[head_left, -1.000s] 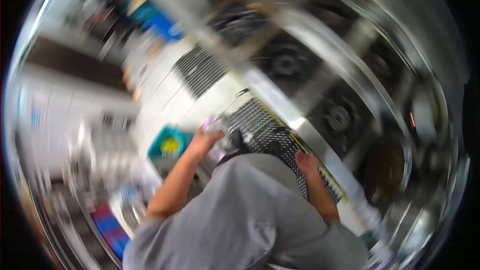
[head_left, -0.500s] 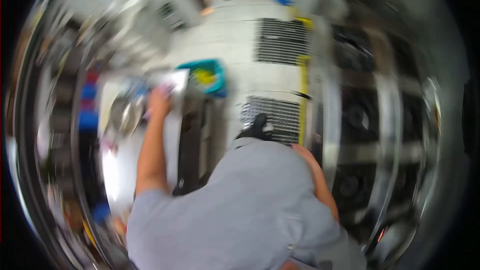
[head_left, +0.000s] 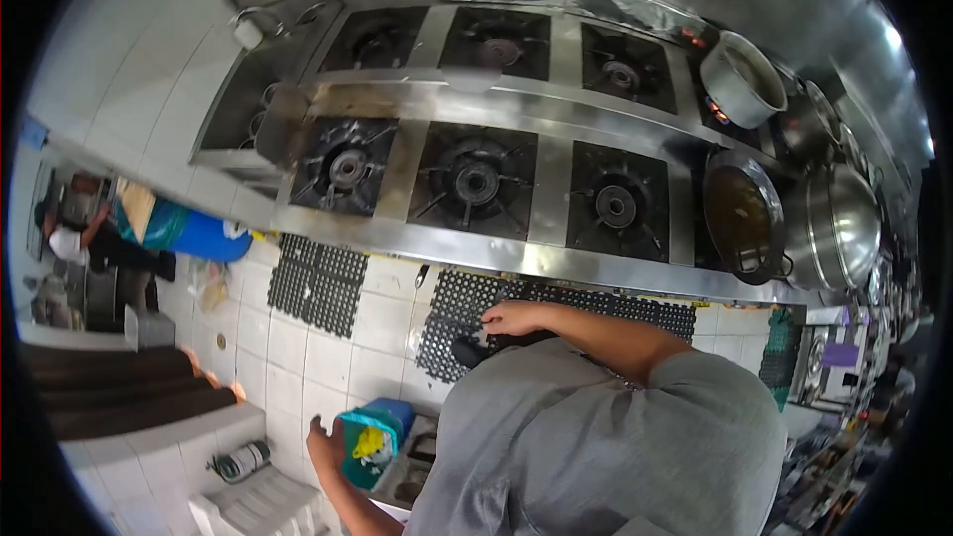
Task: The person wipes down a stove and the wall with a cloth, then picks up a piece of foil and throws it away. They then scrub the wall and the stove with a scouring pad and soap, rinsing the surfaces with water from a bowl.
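My left hand [head_left: 324, 445] is beside a green-lined waste bin [head_left: 355, 447] with yellow and white rubbish in it. Its fingers are apart and I see nothing in them. My right hand [head_left: 511, 319] hangs in front of my body, over the black rubber floor mat [head_left: 452, 303]. The fingers there are loosely bent and apart, and no held thing shows. Past the mat stands a large steel gas stove [head_left: 476, 208] with two rows of burners; neither hand touches it.
A grey metal pot [head_left: 743, 79] stands over a flame at the back right. In front of it are a dark wok [head_left: 740, 213] with liquid and a big domed steel pot [head_left: 839, 228]. A blue drum [head_left: 213, 236], another person [head_left: 74, 243] and a white plastic chair [head_left: 253, 506] are to the left.
My view has swung from the aisle and counter to the stove. My left hand has left the things on the counter. My right hand has come forward from my side.
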`<move>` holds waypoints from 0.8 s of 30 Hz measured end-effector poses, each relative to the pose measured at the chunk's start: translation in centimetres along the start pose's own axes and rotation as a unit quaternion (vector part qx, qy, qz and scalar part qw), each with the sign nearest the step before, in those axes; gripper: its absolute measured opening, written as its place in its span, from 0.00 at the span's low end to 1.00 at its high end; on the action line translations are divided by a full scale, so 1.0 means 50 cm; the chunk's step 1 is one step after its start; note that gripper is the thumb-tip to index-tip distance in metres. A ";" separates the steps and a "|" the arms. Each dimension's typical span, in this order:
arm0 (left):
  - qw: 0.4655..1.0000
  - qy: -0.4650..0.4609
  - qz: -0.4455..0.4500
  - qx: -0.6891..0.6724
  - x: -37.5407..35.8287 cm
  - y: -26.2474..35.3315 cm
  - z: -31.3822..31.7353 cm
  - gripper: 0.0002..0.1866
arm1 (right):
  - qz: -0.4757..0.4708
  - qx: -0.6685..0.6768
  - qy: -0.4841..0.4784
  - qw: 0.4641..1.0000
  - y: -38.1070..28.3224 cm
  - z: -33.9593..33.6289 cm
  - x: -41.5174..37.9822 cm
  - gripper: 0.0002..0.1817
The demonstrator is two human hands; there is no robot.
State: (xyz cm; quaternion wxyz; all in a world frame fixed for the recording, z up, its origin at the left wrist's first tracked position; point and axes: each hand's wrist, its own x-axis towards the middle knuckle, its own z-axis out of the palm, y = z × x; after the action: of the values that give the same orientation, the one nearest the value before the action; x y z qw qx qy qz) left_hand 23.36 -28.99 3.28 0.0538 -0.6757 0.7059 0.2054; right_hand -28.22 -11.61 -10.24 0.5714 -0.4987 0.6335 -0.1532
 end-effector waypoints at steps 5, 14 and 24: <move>0.984 -0.077 0.163 -0.015 0.151 0.332 -0.011 0.35 | -0.015 0.232 0.079 0.969 -0.018 -0.174 -0.083 0.29; 0.888 -0.391 0.235 0.055 0.233 0.753 0.039 0.35 | -0.095 0.334 0.403 0.847 0.069 -0.682 -0.317 0.26; 0.854 -0.460 0.190 -0.154 0.444 1.129 -0.184 0.20 | -0.105 0.455 0.683 0.562 0.338 -1.273 -0.397 0.43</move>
State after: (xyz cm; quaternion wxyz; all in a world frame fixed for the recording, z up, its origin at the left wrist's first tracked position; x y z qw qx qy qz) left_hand -31.68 -52.86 16.07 0.2270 -0.3564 0.6747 0.6052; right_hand -94.75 -11.80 7.28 0.0994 0.0180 0.6236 -0.7752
